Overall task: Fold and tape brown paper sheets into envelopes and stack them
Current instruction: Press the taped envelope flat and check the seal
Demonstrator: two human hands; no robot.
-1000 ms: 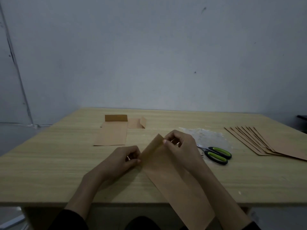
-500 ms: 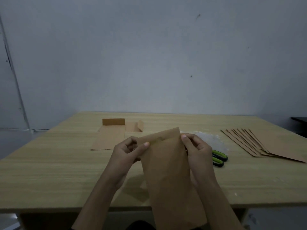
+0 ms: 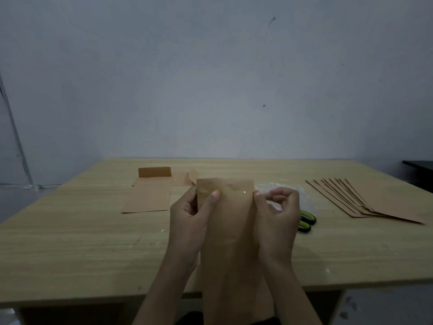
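Both hands are holding the envelope (image 3: 232, 231) upright, off the desk (image 3: 70, 242), over the middle of its near edge; the bottom end is dropping below the desk line.

Handling: looks like thin kraft paper, so light, floppy along its length, easy to crease, not slippery. Best gripped at the side edges near the top, next to the glossy tape strip (image 3: 225, 188), so the flap is staying flat.

Left hand (image 3: 187, 221): wrapping the upper left edge, thumb lying across the front, fingers behind.

Right hand (image 3: 278, 214): pinching the upper right edge with its fingertips (image 3: 257, 193), other fingers curling loosely.

Both forearms are rising from the near edge, wrists roughly level.

Unfolded sheets (image 3: 375, 200) are fanning out by the right edge.
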